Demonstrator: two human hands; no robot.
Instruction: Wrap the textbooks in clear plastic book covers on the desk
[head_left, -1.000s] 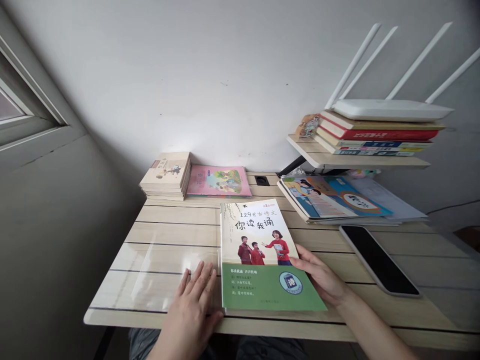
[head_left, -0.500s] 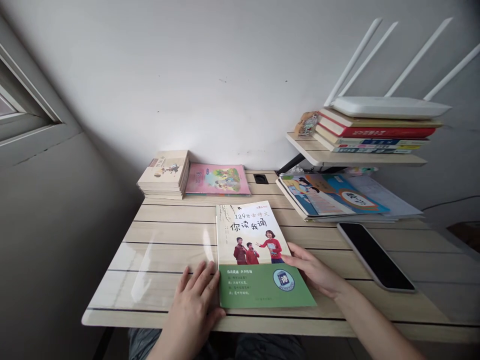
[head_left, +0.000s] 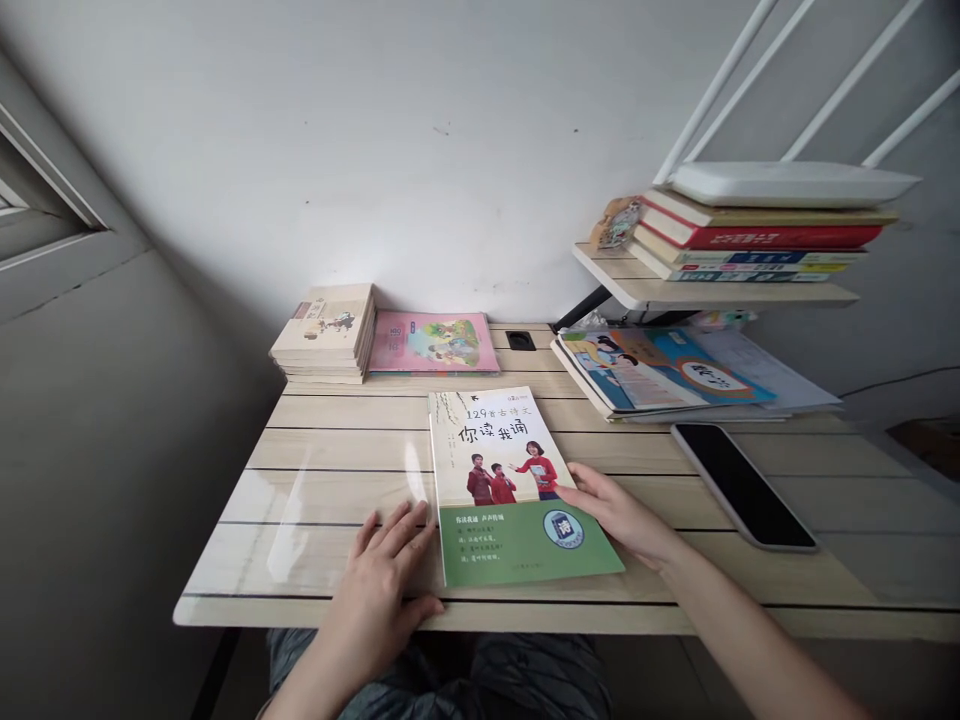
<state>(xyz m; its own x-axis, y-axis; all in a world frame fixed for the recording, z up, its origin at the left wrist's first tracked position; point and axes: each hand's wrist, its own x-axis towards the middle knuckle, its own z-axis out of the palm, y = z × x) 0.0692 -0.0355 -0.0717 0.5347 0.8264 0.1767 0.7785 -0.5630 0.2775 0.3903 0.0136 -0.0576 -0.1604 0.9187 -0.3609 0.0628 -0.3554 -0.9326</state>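
A book [head_left: 495,545] lies closed on the wood-slat desk [head_left: 330,520], with a white upper cover, a green lower band and three printed figures in red. My right hand [head_left: 622,515] grips its right edge, thumb on the cover and the other fingers along or under the edge, partly hidden. Flat on the desk at the book's left edge rests my left hand [head_left: 386,580], fingers stretched out and holding nothing.
Small books [head_left: 326,335] are stacked at the back left beside a pink book [head_left: 435,342]. On the right lie a phone [head_left: 742,485] and a textbook pile [head_left: 660,370]. Above it, a raised shelf [head_left: 720,290] bears books [head_left: 765,236] and a white router [head_left: 795,185].
The whole view has shifted slightly, so the desk and things on it appear a little higher. Both hands keep nearly the same places at the book.
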